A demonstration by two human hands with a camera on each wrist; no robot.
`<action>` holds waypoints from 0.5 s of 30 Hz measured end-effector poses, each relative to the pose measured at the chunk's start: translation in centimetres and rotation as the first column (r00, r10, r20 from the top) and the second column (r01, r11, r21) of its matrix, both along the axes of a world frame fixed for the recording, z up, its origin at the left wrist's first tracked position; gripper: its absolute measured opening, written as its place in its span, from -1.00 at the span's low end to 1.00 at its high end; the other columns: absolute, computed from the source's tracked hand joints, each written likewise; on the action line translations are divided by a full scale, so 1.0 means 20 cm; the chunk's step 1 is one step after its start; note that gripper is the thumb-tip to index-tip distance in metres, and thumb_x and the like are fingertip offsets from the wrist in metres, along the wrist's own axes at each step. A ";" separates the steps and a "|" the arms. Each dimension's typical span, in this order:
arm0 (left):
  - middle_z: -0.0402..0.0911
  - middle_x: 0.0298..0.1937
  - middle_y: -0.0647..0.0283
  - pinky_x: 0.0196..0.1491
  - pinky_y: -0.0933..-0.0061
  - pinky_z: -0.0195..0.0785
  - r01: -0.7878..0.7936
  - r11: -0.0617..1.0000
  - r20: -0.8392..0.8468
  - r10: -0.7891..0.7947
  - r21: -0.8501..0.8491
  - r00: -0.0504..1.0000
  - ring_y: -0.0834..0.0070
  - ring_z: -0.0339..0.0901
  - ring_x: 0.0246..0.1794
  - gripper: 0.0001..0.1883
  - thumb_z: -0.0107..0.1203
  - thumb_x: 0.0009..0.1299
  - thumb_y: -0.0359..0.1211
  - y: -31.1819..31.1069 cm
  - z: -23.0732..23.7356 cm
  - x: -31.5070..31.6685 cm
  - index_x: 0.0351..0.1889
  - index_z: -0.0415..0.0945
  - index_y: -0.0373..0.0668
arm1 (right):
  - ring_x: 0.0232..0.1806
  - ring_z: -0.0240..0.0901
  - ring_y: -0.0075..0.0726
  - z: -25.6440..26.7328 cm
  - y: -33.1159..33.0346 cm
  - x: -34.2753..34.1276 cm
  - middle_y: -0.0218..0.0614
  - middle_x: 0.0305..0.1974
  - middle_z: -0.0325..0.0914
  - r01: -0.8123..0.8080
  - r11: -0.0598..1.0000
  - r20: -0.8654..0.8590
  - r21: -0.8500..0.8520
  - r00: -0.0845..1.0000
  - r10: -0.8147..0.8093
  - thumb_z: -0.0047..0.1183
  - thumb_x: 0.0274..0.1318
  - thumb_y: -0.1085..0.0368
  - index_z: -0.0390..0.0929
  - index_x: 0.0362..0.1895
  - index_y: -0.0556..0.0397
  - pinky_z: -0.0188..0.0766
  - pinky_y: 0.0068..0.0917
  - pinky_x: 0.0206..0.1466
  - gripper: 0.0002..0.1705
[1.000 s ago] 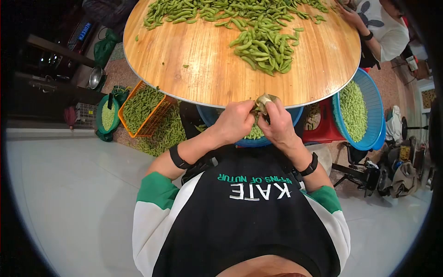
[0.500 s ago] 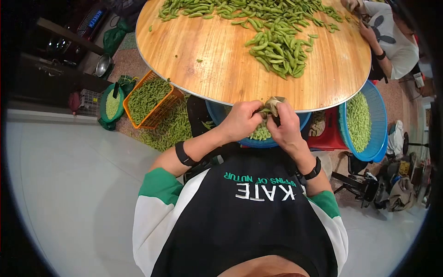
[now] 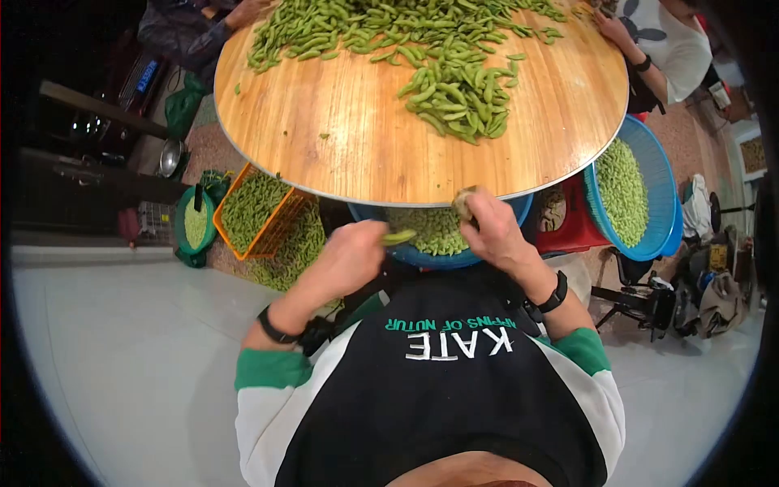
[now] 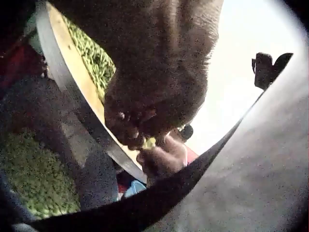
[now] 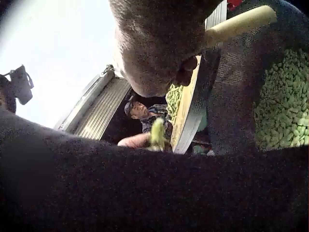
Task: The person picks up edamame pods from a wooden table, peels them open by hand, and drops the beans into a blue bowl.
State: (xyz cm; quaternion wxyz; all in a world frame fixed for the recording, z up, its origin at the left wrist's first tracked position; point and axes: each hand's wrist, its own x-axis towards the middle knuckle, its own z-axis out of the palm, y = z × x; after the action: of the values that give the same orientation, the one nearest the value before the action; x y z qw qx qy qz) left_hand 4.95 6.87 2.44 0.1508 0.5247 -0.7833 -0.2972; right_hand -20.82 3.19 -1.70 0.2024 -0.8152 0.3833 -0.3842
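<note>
My left hand [image 3: 353, 258], blurred in the head view, pinches a green edamame pod [image 3: 399, 237] that points right over the blue basket [image 3: 438, 260]. The pod's yellow-green tip [image 4: 149, 143] shows at the fingertips in the left wrist view. My right hand [image 3: 497, 231], apart from the left, is curled at the table edge around a small brownish, crumpled thing [image 3: 463, 203]; its kind cannot be made out. In the right wrist view a pale stick-like piece [image 5: 244, 25] juts from beneath that hand. Shelled beans [image 3: 430, 231] fill the basket below both hands.
Edamame pods [image 3: 458, 97] lie heaped on the round wooden table [image 3: 341, 154]. An orange crate [image 3: 264, 231] of pods stands left, near a green basin [image 3: 193, 256]. At right is another blue basket [image 3: 669, 195] of beans. Other people [image 3: 677, 53] sit around the table.
My left hand has drawn away from the right, leftward and toward my body, with a pod in its fingers. The right hand stays near the table edge. The view has shifted a little.
</note>
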 end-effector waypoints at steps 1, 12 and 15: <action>0.48 -0.31 -0.15 -0.19 0.01 0.34 0.019 1.000 0.179 -0.022 0.015 0.984 -0.10 0.48 -0.24 -0.77 -0.12 0.18 -0.56 0.02 0.02 0.09 -0.22 0.47 -0.30 | -0.40 0.37 0.13 0.01 0.01 -0.01 -0.06 -0.43 0.32 -0.079 0.997 0.001 0.002 0.997 0.079 0.07 -0.21 0.53 0.33 -0.31 0.17 0.35 -0.17 -0.38 -0.72; 0.55 -0.36 -0.03 -0.23 0.12 0.37 -0.102 0.910 0.034 0.126 -0.403 0.991 0.02 0.51 -0.29 -0.77 0.11 0.30 -0.26 -0.59 -0.06 -0.24 -0.31 0.52 -0.27 | -0.45 0.38 0.05 -0.01 0.01 0.02 -0.07 -0.48 0.35 -0.058 0.991 0.107 0.120 0.993 0.045 0.15 -0.07 0.46 0.41 -0.28 0.18 0.34 -0.24 -0.39 -0.77; 0.57 -0.30 -0.01 -0.13 0.07 0.40 -0.176 0.915 0.113 0.231 -0.362 0.966 0.02 0.52 -0.20 -0.75 0.08 0.27 -0.24 -0.73 -0.11 -0.37 -0.35 0.52 -0.27 | -0.48 0.41 0.01 -0.01 0.03 0.00 -0.08 -0.48 0.40 -0.017 0.978 0.154 0.209 0.988 -0.016 0.09 0.05 0.43 0.44 -0.16 0.22 0.34 -0.29 -0.39 -0.76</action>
State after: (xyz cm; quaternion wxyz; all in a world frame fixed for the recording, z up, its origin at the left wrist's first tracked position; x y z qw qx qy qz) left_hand -2.45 -7.80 0.31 0.2107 0.5899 -0.7737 -0.0950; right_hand -20.86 3.78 -1.83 0.3167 -0.7570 0.4047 -0.4037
